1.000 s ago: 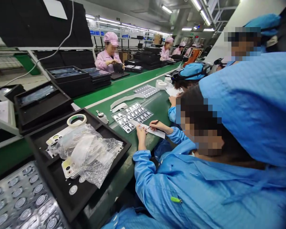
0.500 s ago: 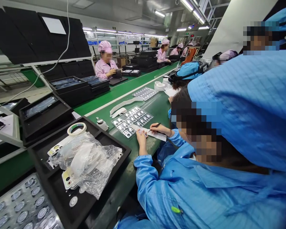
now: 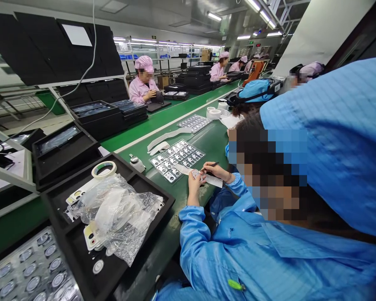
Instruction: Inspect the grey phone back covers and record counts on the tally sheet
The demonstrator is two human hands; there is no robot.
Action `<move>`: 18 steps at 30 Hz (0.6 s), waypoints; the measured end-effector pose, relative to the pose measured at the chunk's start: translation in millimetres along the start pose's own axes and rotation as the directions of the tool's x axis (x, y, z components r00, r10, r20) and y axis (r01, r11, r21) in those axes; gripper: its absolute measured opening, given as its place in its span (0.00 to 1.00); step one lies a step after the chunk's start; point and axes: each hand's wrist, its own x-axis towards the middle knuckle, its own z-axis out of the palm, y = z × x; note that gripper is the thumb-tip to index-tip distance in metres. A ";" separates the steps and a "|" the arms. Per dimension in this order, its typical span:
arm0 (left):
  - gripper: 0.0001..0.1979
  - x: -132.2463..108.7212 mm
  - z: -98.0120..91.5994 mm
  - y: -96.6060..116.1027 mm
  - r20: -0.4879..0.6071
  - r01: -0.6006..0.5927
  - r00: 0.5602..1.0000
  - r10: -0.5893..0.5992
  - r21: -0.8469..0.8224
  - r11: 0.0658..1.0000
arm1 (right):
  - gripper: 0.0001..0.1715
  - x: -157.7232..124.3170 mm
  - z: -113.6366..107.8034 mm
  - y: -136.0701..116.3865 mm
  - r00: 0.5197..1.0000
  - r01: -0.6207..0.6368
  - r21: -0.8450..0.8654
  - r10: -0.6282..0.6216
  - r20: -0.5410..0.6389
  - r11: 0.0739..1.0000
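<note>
Neither my left hand nor my right hand appears in the view. Closest to me, a black foam tray [image 3: 78, 244] holds crumpled clear plastic wrap [image 3: 125, 225], a tape roll [image 3: 103, 169] and a phone-shaped part with a yellowish patch [image 3: 90, 237]. At the lower left lies a clear blister tray [image 3: 15, 267] with round parts in it. Beside me, a co-worker in blue holds a small part in the left hand [image 3: 195, 184] over a white strip [image 3: 213, 180]. A dark pen-like tool [image 3: 213, 164] is in that co-worker's right hand [image 3: 219, 172].
A tray of small metallic plates [image 3: 177, 161] lies on the green bench [image 3: 156, 200], with white strips [image 3: 167, 138] behind it. A small dispenser [image 3: 137, 163] stands nearby. Black trays [image 3: 97, 123] are stacked across the line, where a co-worker in pink [image 3: 141, 88] sits.
The whole scene has shifted slightly right as my head turned. The blue-clad co-worker's left hand has lifted a little, and the small part in it shows more clearly.
</note>
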 end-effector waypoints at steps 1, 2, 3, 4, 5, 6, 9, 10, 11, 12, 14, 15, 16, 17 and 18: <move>0.14 1.0 -0.1 -0.7 0.000 0.004 1.000 -0.004 0.003 1.000 | 0.14 2.6 -1.0 3.6 1.000 -0.009 0.000 0.009 0.029 1.000; 0.14 2.0 -0.2 -1.3 0.000 0.007 1.000 -0.007 0.006 1.000 | 0.14 4.4 -2.2 7.1 0.998 -0.018 -0.001 0.018 0.055 1.000; 0.14 3.0 -0.3 -1.9 0.000 0.011 1.000 -0.011 0.010 1.000 | 0.13 5.5 -3.5 10.4 0.997 -0.023 -0.003 0.023 0.076 1.000; 0.14 4.0 -0.3 -2.4 0.002 0.014 1.000 -0.014 0.013 1.000 | 0.13 6.1 -4.7 13.4 0.996 -0.024 -0.006 0.024 0.090 1.000; 0.13 4.8 -0.4 -2.8 0.005 0.017 1.000 -0.018 0.016 1.000 | 0.13 6.4 -5.9 15.9 0.995 -0.023 -0.008 0.023 0.101 1.000; 0.13 5.5 -0.4 -3.2 0.009 0.020 1.000 -0.020 0.018 1.000 | 0.13 6.5 -6.8 17.9 0.994 -0.020 -0.009 0.021 0.111 1.000; 0.14 6.7 -0.8 -3.9 0.018 0.021 1.000 -0.022 0.026 0.999 | 0.13 6.9 -8.4 21.8 0.991 -0.009 -0.008 0.010 0.131 1.000; 0.14 6.8 -0.9 -4.0 0.020 0.020 1.000 -0.021 0.028 0.999 | 0.13 7.1 -8.5 22.6 0.991 -0.006 -0.007 0.007 0.135 1.000; 0.14 6.8 -0.9 -4.1 0.022 0.019 1.000 -0.019 0.030 0.999 | 0.13 7.3 -8.5 23.2 0.990 -0.005 -0.007 0.006 0.139 1.000; 0.14 6.6 -0.9 -4.0 0.023 0.017 1.000 -0.017 0.032 0.999 | 0.13 7.6 -8.4 23.6 0.990 -0.005 -0.007 0.006 0.143 1.000; 0.14 5.7 -0.8 -3.7 0.023 0.011 1.000 -0.012 0.035 0.999 | 0.13 8.2 -8.3 24.3 0.989 -0.008 -0.009 0.009 0.148 1.000; 0.14 5.1 -0.7 -3.5 0.023 0.008 1.000 -0.009 0.037 0.999 | 0.13 8.6 -8.2 24.5 0.989 -0.009 -0.011 0.011 0.150 1.000; 0.14 4.4 -0.4 -3.1 0.024 0.005 1.000 -0.006 0.039 0.999 | 0.13 8.9 -8.2 24.7 0.988 -0.010 -0.012 0.012 0.151 1.000; 0.14 3.5 -0.2 -2.7 0.024 0.003 1.000 -0.003 0.041 0.999 | 0.13 9.2 -8.1 24.9 0.988 -0.011 -0.014 0.013 0.152 1.000; 0.14 2.7 0.1 -2.2 0.023 0.000 1.000 -0.001 0.043 0.999 | 0.13 9.5 -8.0 25.0 0.988 -0.012 -0.016 0.014 0.153 1.000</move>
